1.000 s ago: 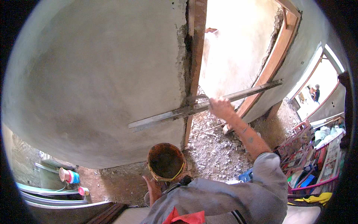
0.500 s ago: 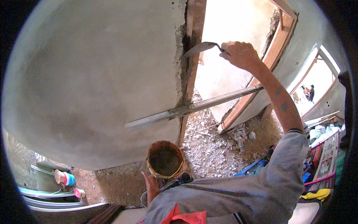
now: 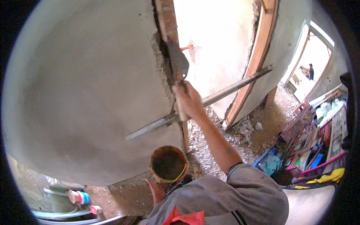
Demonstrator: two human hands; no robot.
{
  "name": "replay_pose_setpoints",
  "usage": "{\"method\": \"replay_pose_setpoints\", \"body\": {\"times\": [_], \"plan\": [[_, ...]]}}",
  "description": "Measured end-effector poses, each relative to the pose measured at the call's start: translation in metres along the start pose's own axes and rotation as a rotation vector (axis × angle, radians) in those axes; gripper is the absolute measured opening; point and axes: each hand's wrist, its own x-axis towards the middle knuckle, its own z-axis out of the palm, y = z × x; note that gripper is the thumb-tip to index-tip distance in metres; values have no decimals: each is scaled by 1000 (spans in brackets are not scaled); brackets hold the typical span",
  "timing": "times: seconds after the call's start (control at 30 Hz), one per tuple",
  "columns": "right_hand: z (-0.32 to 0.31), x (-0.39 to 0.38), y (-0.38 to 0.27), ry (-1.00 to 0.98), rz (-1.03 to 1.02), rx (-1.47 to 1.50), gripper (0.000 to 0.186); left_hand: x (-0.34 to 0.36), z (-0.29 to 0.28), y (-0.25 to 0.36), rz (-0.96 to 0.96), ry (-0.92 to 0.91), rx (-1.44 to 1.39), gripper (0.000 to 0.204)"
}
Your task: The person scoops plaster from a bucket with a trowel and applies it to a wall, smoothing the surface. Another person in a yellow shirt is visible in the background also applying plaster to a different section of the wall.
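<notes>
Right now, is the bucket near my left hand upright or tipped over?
Upright: the bucket shows its round mouth facing up toward the head camera. How full it is, I cannot tell.

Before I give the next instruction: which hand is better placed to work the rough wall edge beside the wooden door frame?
Probably the right hand: it holds the trowel up beside the rough wall edge. The left hand is low, next to the bucket, and seems to be supporting it.
</notes>
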Motion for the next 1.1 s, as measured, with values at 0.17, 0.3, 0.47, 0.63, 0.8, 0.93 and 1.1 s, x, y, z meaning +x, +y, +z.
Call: {"method": "replay_pose_setpoints", "body": {"times": [0.17,0.3,0.47,0.63,0.8,0.93,1.1], "plan": [[30,11,5,-104,-20,98,26,-9,-8,4,58,-51,153,100],[30,38,-19,-176,102,236,24,-14,-1,8,25,35,-32,70],[46,84,-58,-230,297,672,26,-23,2,16,5,70,16,71],[71,88,-71,-35,265,644,34,-26,0,20,-11,80,35,71],[88,91,-84,55,313,700,37,-29,-2,22,-17,93,50,71],[95,100,-91,120,380,942,32,-31,-2,23,-24,97,66,72],[96,107,-94,111,402,994,21,-34,-3,25,-26,105,77,72]]}}
